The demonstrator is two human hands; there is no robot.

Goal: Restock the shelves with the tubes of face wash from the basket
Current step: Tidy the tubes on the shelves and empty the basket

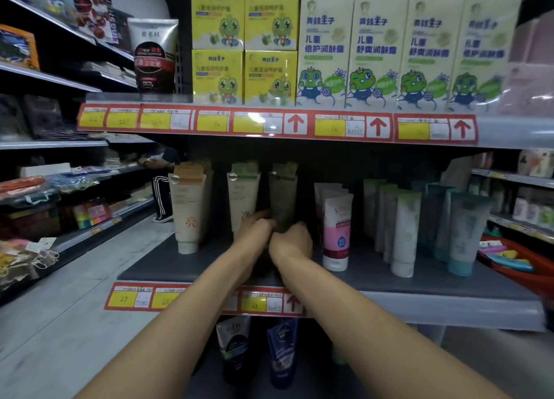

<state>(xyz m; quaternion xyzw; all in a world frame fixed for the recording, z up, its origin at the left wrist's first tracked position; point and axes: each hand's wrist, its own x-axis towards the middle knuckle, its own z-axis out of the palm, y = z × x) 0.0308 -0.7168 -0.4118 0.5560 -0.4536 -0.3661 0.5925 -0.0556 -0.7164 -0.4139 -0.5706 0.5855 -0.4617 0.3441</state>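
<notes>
Head view: a grey middle shelf (419,274) of a shop rack fills the frame, with a red strip of price labels (209,124) on the shelf edge above it. On that upper shelf stand cream frog-print boxes (404,53) in a row and, to their left, yellow boxes (244,44) stacked two high.

Both bare forearms reach in from the bottom to the middle shelf. The left hand (254,229) has its fingers curled against the left side of a dark grey-green tube (283,196). The right hand (289,239) is curled just beside it, with its knuckles on the tube's lower right. The two hands are almost touching and seem to clasp the tube between them, though their backs hide the fingertips.

The tube is dull grey-green and in shadow, with a flat crimped end, a card-like header and a small round sticker near its upper left corner. It stands upright near the back of the shelf, its long axis vertical and the crimp up. Its lower end is hidden behind the hands.

Left of it stand a cream tube with a green band (242,194) and a cream tube with an orange band (187,209). To its right is a pink and white tube (337,233), then pale green tubes (404,233). All of these stand cap down. A red basket (529,275) with colourful packs sits at the right edge.
</notes>
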